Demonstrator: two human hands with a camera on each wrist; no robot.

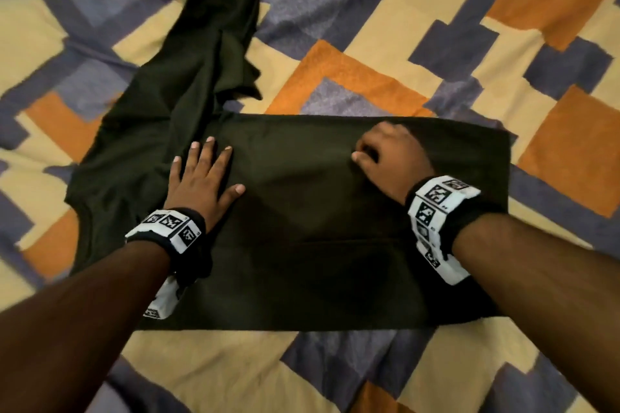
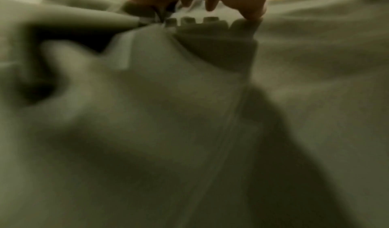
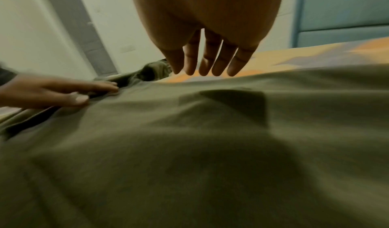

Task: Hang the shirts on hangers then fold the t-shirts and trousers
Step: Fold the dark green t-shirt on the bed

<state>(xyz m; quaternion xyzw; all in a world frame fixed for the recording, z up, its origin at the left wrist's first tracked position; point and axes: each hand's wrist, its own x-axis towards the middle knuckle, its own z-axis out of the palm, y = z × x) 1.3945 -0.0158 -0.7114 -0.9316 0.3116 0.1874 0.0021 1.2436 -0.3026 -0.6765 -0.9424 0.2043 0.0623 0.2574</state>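
Dark olive t-shirt [image 1: 318,228], partly folded into a rectangle, sleeve trailing toward 11 o'clock. Left hand [image 1: 201,178] pressed flat, fingers spread; right hand [image 1: 389,157] resting on the cloth, fingers loosely bent.

One t-shirt [image 1: 302,211], two hands.

Patchwork bedspread [image 1: 385,27], pale wall [image 3: 31,31], blue headboard [image 3: 347,6].
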